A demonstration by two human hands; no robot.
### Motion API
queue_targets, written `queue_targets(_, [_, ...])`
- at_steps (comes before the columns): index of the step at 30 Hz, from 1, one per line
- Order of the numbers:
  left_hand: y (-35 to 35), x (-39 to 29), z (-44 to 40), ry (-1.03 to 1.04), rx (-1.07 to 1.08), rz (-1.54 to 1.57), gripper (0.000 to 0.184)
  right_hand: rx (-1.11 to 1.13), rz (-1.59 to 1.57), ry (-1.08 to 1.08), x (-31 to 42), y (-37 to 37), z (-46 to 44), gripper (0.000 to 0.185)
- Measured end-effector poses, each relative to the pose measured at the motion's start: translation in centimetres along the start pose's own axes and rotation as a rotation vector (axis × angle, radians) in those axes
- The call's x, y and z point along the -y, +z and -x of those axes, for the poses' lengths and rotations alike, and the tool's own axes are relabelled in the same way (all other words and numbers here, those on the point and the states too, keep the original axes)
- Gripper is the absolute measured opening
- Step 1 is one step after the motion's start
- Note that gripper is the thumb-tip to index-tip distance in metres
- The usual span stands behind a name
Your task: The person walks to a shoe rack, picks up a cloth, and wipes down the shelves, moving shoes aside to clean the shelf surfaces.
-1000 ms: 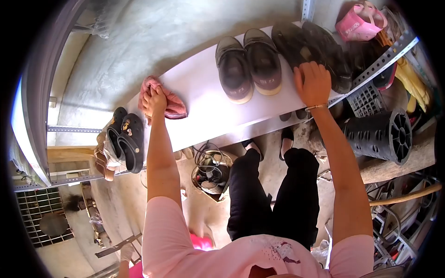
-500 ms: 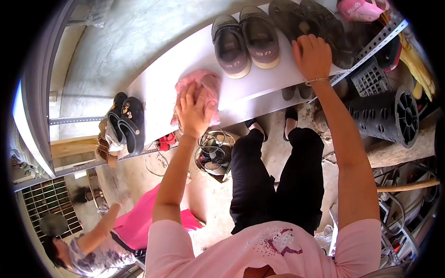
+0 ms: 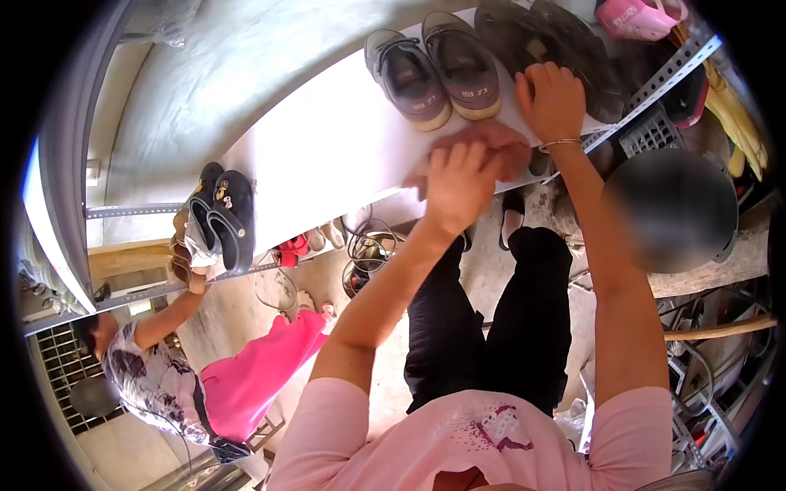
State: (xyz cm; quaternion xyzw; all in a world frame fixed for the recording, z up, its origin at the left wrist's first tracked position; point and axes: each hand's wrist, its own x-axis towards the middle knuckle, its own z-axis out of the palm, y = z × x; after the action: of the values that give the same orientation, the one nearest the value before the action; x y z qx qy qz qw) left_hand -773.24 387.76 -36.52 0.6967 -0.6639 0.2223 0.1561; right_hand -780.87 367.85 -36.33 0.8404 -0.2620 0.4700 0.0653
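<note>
My left hand has its fingers bunched over a pink cloth at the front edge of the white shelf. Just behind the cloth stand two dark grey sneakers with pale soles, side by side, heels toward me. My right hand, with a bracelet at the wrist, rests against a pair of dark shoes further right; its thumb is apart from the fingers and it grips nothing that I can see.
Black clogs sit at the shelf's left end. Another person in a pink skirt reaches toward brown shoes there. A perforated metal post and a blurred dark round shape are on the right. A bucket with cables stands below.
My left hand has slid the cloth rightward along the shelf to below the sneakers, which have shifted slightly. My right hand stays put. The other person has moved closer to the shelf's left end.
</note>
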Motion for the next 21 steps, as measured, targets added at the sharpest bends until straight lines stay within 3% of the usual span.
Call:
queue_targets(4, [0.4,0.2,1.1,0.046,-0.062,0.042,0.022,0.049,0.024,0.022,0.0,-0.4,0.0,0.015])
queue_targets(6, [-0.8,3.3,4.6,0.138,-0.058,0.028,0.021,0.02,-0.005,0.016,0.1,-0.4,0.0,0.015])
queue_targets(10, [-5.1,10.7,12.5,0.063,0.045,-0.033,0.023,-0.009,-0.021,0.001,0.0,-0.2,0.2,0.016])
queue_targets(14, [-11.1,16.4,20.2,-0.225,0.34,-0.201,0.027,-0.005,-0.017,0.011,0.0,-0.2,0.1,0.016])
queue_targets(17, [-12.0,17.7,23.2,-0.48,0.271,-0.193,0.036,-0.011,-0.014,0.003,-0.1,-0.2,0.3,0.016])
queue_targets(21, [-8.2,15.8,20.9,-0.448,0.187,-0.195,0.035,0.0,-0.01,-0.006,-0.1,-0.2,0.0,0.015])
